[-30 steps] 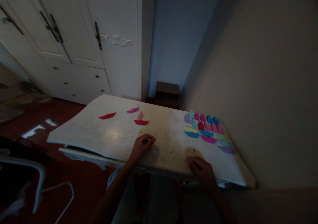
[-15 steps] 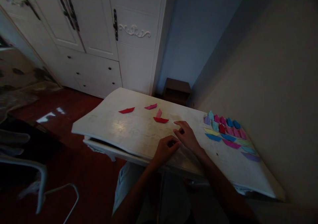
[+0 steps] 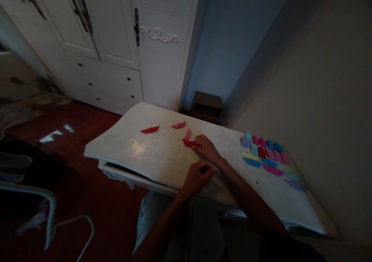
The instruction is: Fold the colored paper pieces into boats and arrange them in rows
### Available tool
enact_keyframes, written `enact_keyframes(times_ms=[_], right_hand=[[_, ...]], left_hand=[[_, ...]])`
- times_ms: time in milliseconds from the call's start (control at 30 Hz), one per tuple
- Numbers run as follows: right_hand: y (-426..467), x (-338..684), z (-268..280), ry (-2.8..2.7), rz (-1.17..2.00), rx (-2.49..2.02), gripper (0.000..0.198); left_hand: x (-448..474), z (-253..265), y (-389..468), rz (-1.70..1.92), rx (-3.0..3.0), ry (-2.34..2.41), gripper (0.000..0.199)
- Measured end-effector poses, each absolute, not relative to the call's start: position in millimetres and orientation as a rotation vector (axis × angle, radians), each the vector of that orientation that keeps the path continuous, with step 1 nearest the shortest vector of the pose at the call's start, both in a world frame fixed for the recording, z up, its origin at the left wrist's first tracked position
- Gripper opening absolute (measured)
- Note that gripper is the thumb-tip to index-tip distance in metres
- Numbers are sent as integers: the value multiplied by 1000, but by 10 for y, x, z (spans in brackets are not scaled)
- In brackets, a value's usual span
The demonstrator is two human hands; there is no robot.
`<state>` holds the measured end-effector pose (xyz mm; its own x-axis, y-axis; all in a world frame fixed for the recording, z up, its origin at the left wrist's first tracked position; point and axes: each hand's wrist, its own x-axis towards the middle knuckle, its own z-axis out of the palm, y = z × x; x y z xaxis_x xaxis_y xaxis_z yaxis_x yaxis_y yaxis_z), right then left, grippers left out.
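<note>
Folded paper boats lie on the white table (image 3: pixel 162 159). My right hand (image 3: pixel 207 149) is closed around the right end of a red paper boat (image 3: pixel 187 142), its fingertips and thumb covering that end. Just behind this boat stands a light pink folded piece (image 3: pixel 188 133). Nearer the table's front edge, my left hand (image 3: pixel 199 178) is curled with thumb and fingertips together; whether anything is between them is hidden. Farther left lie a pink paper boat (image 3: pixel 178 125) and another red boat (image 3: pixel 150 130).
Many coloured paper boats (image 3: pixel 273 170) are grouped in rows at the table's right side, by the wall. A white wardrobe (image 3: pixel 161 68) and a small brown cabinet (image 3: pixel 207 106) stand behind the table. A metal-framed chair (image 3: pixel 52 215) is at lower left.
My right hand has moved left and forward and taken hold of the red boat's right end. My left hand stays curled, shifted slightly right in the picture.
</note>
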<state>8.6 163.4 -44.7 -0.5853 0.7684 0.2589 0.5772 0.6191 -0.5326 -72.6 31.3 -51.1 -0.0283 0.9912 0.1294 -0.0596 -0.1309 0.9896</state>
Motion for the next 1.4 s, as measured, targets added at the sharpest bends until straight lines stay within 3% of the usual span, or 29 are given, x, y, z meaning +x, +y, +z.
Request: enact_keyframes(times_ms=[133,700,967,1400], right_hand=[[1471,205,-405,-2321,621,-1067,11],[710,1237,13,-1469,974,-1194,28],[331,2008,13,-1139,981,-1207,31],[475,3199,-450,-1151,820,-1641,42]], left_hand=[[-730,-512,312,1347,1247,1112,19],[-772,-492,343,1285,1269,1202,30],[-782,-418,353,1294,1297,1296,33],[-777,-415,353,1319,1250,1433,34]])
